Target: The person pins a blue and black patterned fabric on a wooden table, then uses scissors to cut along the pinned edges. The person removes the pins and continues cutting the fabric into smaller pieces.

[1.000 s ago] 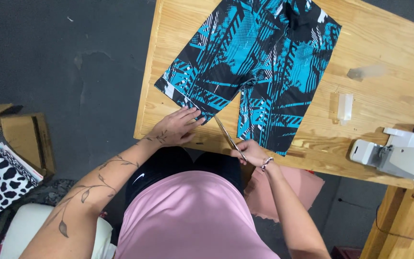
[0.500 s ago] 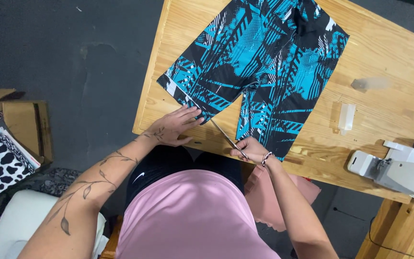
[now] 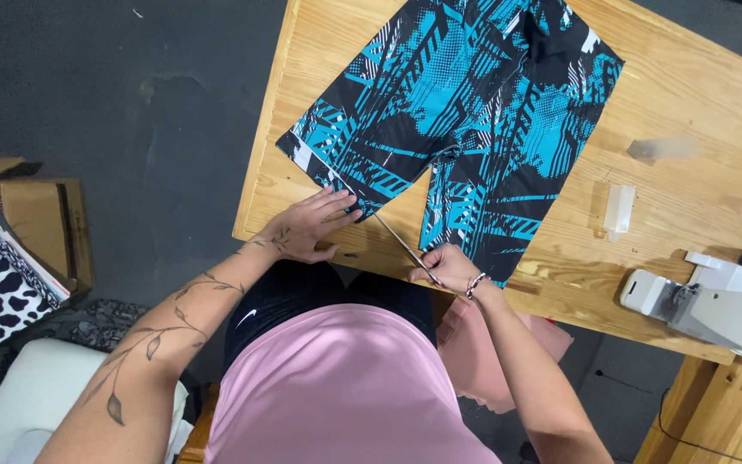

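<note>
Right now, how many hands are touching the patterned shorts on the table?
1. The left hand presses its fingertips on the hem of the blue and black patterned shorts. The right hand holds scissors beside the hem, not on the fabric.

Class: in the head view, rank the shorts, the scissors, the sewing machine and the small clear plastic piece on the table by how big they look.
1. Shorts
2. Sewing machine, partly cut off by the frame edge
3. Scissors, partly hidden in the right hand
4. Plastic piece
</note>
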